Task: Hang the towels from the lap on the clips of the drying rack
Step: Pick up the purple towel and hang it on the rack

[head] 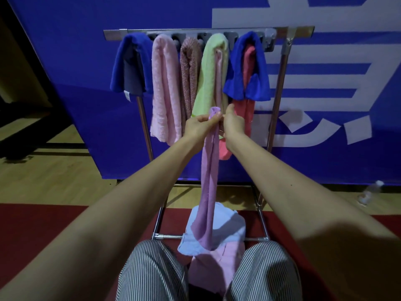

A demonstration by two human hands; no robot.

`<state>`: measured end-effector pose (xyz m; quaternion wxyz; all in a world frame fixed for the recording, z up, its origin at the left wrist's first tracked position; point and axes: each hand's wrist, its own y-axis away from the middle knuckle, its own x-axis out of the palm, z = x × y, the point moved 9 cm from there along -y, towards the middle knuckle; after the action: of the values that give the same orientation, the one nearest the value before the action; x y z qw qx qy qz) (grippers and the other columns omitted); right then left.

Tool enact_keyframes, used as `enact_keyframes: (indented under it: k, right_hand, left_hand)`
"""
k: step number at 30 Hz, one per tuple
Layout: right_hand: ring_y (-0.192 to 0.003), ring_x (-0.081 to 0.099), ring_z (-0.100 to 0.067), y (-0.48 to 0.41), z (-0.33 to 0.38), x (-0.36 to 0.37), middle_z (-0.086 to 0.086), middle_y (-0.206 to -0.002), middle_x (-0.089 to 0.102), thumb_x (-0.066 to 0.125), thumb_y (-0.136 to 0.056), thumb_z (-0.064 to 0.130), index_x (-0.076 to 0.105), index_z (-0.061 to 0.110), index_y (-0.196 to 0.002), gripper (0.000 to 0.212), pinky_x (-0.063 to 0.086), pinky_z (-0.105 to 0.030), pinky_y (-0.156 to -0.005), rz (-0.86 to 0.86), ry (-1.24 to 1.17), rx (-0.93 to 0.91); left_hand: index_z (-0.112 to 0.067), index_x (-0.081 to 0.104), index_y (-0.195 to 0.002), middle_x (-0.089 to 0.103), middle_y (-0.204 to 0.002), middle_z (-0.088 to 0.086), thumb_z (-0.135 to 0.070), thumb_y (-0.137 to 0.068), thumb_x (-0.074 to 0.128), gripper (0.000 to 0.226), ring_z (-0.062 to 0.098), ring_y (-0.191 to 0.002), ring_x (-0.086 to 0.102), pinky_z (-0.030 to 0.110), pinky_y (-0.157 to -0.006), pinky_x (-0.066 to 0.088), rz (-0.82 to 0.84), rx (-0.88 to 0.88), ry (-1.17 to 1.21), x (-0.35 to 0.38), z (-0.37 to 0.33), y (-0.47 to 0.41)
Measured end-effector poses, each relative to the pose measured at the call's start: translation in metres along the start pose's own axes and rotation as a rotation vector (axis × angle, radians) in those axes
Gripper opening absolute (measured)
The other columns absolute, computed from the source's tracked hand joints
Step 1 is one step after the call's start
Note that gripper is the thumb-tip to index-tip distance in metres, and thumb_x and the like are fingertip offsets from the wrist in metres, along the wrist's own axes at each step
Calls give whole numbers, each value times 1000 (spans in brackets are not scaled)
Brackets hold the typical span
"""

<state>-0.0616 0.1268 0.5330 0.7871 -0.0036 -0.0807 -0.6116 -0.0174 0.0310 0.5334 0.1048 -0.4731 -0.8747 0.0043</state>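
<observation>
Five clips on the drying rack already loaded: blue, pink, mauve, green, blue over coral. Lilac towel up off the lap, dangling in front of the rack. Left hand pinched tight on its top end; right hand just beside, fingers curled, grip unclear. Pale blue towel and pink towel waiting near, on the lap. Well past halfway, seemingly.

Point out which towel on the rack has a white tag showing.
The blue towel at the far left end of the rack. A small white tag hangs at its lower edge; the pink, speckled, green and other blue towels show none.
</observation>
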Motion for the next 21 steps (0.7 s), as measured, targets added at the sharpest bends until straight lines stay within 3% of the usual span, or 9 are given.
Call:
enact_keyframes:
  k: [3,5,7,9,12,14,17,19,21]
  right_hand:
    - [-82,64,-20,-3,-10,3,0,-74,67,27,-99,46,71,15,-83,57,53,-34,-87,44,-28,11]
    - [-74,60,-18,-3,-14,1,-2,-79,64,29,-100,43,70,6,-99,56,51,-29,-75,70,-23,37]
    - [-65,53,-15,-5,-11,-7,0,-74,59,45,-97,30,68,8,-91,33,44,-25,-61,78,41,-38]
    - [-77,53,-16,-8,3,-19,4,-81,55,61,-87,20,60,15,-90,6,44,-28,-66,61,221,-227]
    - [-100,47,-6,-6,15,-17,8,-110,46,70,-82,16,40,16,-133,58,45,-22,-85,257,351,-339]
    - [-89,53,-4,1,23,-10,8,-100,55,68,-84,11,51,8,-127,47,46,-13,-73,391,372,-345]
    - [-68,55,-5,0,42,-10,4,-76,60,69,-82,10,65,7,-92,11,46,-16,-59,319,298,-369]
    - [-67,55,-5,-5,57,-10,4,-74,60,69,-82,13,63,13,-85,7,47,-16,-58,241,225,-407]
    - [-65,52,-2,-4,66,-5,6,-73,58,68,-82,12,63,5,-93,14,43,-9,-54,230,331,-468]
  left_hand:
    - [-5,60,-69,59,-40,-7,-7,-86,65,17,-1,-38,54,13,-41,45,-40,-22,-57,-4,-1,-3]
    - [-7,58,-65,53,-38,-7,-10,-87,63,23,1,-37,48,13,-40,39,-46,-25,-210,-9,-3,-6]
    - [-4,57,-70,48,-50,2,-11,-90,57,22,13,-48,45,14,-39,34,14,-14,-435,-11,-8,-8]
    - [-2,59,-85,44,-65,9,-10,-93,52,14,18,-58,42,14,-41,33,110,50,-605,-7,-21,-7]
    - [-3,62,-95,55,-73,4,-8,-95,50,13,9,-64,51,14,-60,43,263,161,-611,-1,-45,-1]
    - [-4,62,-100,60,-78,3,-4,-95,49,15,5,-70,55,13,-67,46,359,182,-623,5,-51,3]
    - [1,63,-104,59,-87,9,-4,-93,49,19,13,-80,53,20,-72,45,291,304,-744,6,-66,1]
    - [3,63,-105,57,-86,8,-4,-93,49,20,9,-73,50,13,-63,42,177,417,-682,2,-83,-1]
    - [4,62,-106,57,-85,7,-4,-93,49,20,4,-70,48,14,-61,41,145,424,-629,0,-84,-5]
